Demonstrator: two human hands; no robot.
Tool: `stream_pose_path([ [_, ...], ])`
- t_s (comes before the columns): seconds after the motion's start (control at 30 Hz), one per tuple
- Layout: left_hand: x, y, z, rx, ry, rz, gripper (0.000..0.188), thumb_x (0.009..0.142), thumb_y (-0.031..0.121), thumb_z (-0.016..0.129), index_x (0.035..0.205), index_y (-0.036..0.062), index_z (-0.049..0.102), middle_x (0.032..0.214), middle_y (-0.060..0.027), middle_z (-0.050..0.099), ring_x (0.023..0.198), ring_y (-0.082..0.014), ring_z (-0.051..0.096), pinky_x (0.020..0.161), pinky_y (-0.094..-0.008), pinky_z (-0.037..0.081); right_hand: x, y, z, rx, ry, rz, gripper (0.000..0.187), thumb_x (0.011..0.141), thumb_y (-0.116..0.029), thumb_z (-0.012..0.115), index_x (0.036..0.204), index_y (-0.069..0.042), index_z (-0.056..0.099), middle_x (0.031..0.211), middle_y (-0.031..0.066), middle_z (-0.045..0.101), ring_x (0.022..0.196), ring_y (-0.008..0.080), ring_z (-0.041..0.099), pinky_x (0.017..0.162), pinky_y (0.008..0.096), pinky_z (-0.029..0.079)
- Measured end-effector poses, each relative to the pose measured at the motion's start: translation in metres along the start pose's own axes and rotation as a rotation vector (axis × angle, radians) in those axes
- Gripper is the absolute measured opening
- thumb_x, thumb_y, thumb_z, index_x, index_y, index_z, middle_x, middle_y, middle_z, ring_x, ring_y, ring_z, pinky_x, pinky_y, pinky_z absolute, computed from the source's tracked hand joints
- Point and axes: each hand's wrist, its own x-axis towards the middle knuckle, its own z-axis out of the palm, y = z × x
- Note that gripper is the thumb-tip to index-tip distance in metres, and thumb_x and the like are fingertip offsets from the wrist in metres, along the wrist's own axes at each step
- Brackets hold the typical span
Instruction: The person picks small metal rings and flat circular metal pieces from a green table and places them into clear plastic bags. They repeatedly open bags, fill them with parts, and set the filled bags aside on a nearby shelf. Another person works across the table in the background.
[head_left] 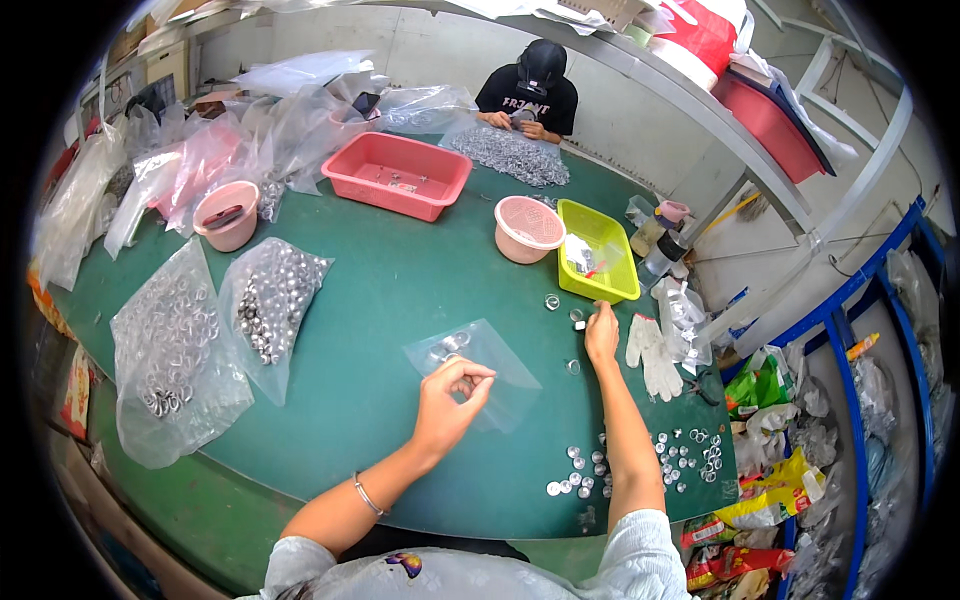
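My left hand (452, 402) is over a small clear plastic bag (505, 370) on the green table, its fingers curled in toward the thumb. What they hold, if anything, is hidden. A few shiny round metal pieces (447, 346) lie at the bag's far left part. My right hand (602, 335) reaches forward to the near edge of the yellow-green basin (625, 290), fingertips pressed together; I cannot make out anything in them. Just left of it are a small metal piece (578, 318) and metal rings (552, 301). Round metal caps (574, 464) lie scattered around my right forearm.
Bags of metal parts (170, 340) lie at left. Behind stand a red basin (400, 190), a pink basket (528, 232) and a pink bucket (228, 230). A white glove (655, 360) and pliers (705, 388) lie right. Across the table a person (530, 95) handles parts beside a metal heap (515, 155).
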Motion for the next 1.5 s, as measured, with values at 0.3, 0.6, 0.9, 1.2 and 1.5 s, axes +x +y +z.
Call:
stream_pose_path([
  [0.3, -0.005, 0.0, -0.001, -0.023, -0.011, -0.033, 0.01, 0.08, -0.005, 0.061, 0.089, -0.002, 0.064, 0.082, -0.0029, 0.055, 0.068, -0.0062, 0.052, 0.062, -0.0196, 0.042, -0.013, -0.047, -0.001, -0.238, -0.298, -0.096, 0.061, 0.086, -0.053, 0.047, 0.128, -0.009, 0.041, 0.113, 0.0212, 0.049, 0.096, 0.041, 0.057, 0.077, 0.0493, 0.047],
  [0.6, -0.006, -0.003, 0.005, 0.026, 0.032, 0.033, 0.012, 0.078, -0.005, 0.062, 0.088, -0.0001, 0.065, 0.076, -0.0036, 0.057, 0.062, -0.0082, 0.052, 0.057, -0.0212, 0.042, 0.005, -0.054, 0.017, -0.258, -0.285, -0.295, 0.05, 0.082, -0.051, 0.055, 0.116, -0.015, 0.054, 0.106, 0.0172, 0.05, 0.088, 0.0363, 0.06, 0.073, 0.0478, 0.049],
  [0.9, -0.008, -0.004, 0.001, 0.02, 0.021, 0.025, 0.01, 0.079, -0.005, 0.062, 0.088, -0.0022, 0.065, 0.079, -0.0035, 0.057, 0.064, -0.0069, 0.052, 0.06, -0.0203, 0.042, 0.005, -0.054, 0.032, -0.343, -0.258, -0.185, 0.039, 0.081, -0.035, 0.058, 0.101, -0.002, 0.051, 0.102, 0.0224, 0.054, 0.084, 0.0431, 0.06, 0.073, 0.0504, 0.049],
  [1.2, -0.011, -0.009, 0.008, -0.008, 0.068, 0.105, 0.013, 0.076, -0.006, 0.061, 0.088, -0.0003, 0.064, 0.073, -0.003, 0.055, 0.062, -0.0083, 0.051, 0.056, -0.0216, 0.042, -0.006, -0.035, 0.012, -0.049, -0.265, -0.017, 0.036, 0.083, -0.035, 0.057, 0.098, -0.003, 0.057, 0.091, 0.017, 0.061, 0.082, 0.0359, 0.061, 0.071, 0.0436, 0.048],
  [1.5, -0.014, -0.016, 0.013, -0.219, 0.186, -0.031, 0.007, 0.083, -0.004, 0.06, 0.089, -0.0036, 0.062, 0.082, -0.0015, 0.057, 0.069, -0.0049, 0.053, 0.062, -0.0194, 0.044, -0.119, -0.128, -0.116, 1.957, -1.183, 0.996, 0.03, 0.088, -0.035, 0.051, 0.089, -0.005, 0.055, 0.081, 0.0061, 0.051, 0.053, 0.0122, 0.039, 0.037, 0.0218, 0.029],
])
